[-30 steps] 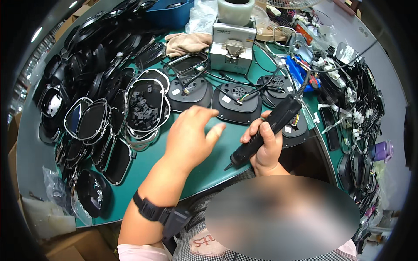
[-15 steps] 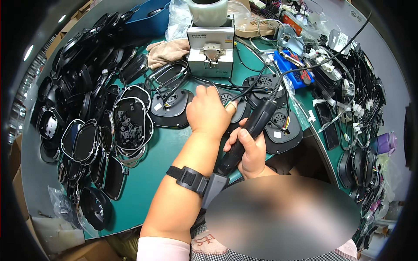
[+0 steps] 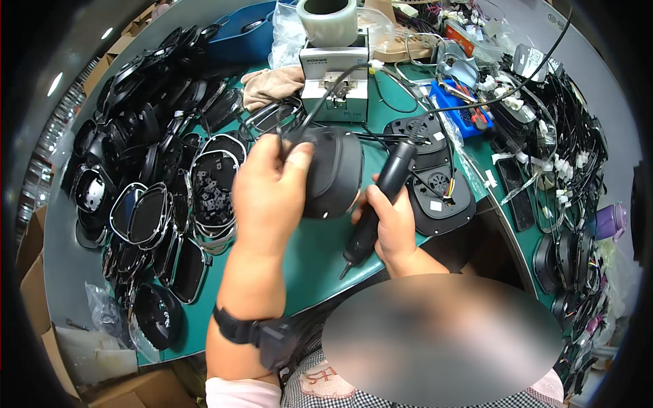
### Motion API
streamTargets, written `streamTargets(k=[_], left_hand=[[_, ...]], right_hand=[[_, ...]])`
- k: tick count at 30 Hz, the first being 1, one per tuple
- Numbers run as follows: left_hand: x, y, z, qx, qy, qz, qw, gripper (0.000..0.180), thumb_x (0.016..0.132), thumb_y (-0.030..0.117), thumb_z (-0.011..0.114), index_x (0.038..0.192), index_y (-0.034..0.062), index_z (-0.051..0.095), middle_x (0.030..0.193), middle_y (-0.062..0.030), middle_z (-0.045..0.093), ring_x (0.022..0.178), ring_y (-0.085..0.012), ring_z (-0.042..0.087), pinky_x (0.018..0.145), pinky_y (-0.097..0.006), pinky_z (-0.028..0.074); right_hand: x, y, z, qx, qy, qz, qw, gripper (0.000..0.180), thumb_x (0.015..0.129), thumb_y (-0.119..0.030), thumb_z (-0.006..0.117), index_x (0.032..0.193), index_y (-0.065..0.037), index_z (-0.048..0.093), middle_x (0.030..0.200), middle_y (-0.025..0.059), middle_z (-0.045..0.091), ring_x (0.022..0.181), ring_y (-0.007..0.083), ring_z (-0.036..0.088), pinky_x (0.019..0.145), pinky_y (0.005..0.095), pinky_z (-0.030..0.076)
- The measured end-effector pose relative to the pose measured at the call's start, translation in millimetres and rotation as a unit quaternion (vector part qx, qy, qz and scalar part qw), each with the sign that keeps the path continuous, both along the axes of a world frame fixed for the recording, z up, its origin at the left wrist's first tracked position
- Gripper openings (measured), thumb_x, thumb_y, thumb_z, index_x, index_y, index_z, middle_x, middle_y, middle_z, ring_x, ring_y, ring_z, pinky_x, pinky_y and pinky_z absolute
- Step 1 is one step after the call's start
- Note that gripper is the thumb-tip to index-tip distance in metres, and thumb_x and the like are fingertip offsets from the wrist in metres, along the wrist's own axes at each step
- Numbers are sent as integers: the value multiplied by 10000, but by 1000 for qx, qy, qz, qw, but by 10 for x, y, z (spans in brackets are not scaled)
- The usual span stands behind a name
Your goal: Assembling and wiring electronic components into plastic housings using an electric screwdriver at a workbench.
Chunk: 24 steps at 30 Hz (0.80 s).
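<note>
My left hand (image 3: 269, 190) is closed on a black rounded plastic housing (image 3: 337, 170), lifted above the green table. The housing is tilted, its smooth side showing, and a dark cable rises from beside my fingers. In my right hand (image 3: 394, 228) is a black electric screwdriver (image 3: 389, 187). Its thin bit points down toward the table's front edge and touches nothing, while its cord end is uppermost. Just beyond the screwdriver lie two similar units, a nearer one (image 3: 435, 207) with coloured wires and a farther one (image 3: 411, 127), round grilles upward.
A white screw feeder (image 3: 335, 81) stands at the back, carrying a roll of clear film (image 3: 328, 20). Beside it lies a beige glove (image 3: 272, 87). Black housings and frames (image 3: 143, 217) crowd the left; a blue tool tray (image 3: 457, 109) and wire harnesses (image 3: 558, 136) fill the right.
My left hand has picked up a housing from the table, moved left with it and turned it over. The screwdriver stays in my right hand, its bit now visible.
</note>
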State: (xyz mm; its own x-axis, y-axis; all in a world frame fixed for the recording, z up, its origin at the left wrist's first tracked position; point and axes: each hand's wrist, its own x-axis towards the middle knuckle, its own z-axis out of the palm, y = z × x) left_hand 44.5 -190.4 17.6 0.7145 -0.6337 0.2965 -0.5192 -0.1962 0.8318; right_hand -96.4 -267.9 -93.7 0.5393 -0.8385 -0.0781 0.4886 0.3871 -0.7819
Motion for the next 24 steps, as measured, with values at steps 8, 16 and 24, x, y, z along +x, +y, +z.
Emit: streamTargets(k=[8,16,24], left_hand=[[-6,1257,151,3,77,-6,997,199,985,141,611,829,40,540,724,40,494,658,-53,421,590,-229,373],[-434,1733,-510,-305,112,157,933,106,1008,127,547,1088,58,558,826,59,495,634,-13,378,559,-191,293],[-600,1750,-501,-260,129,41,956,178,947,12,589,1098,30,495,968,-24,500,832,-85,488,770,-241,445]], right_hand=[[299,-159,-238,-176,190,37,965,922,884,-173,685,1575,21,106,1285,190,519,1113,268,580,932,384,496],[214,254,76,-518,209,-16,829,703,811,-177,741,1434,2,470,1491,266,379,1349,383,437,1118,424,367],[193,925,349,-271,8,394,878,1032,781,-192,844,1573,-62,195,1430,133,460,1287,204,478,1084,384,413]])
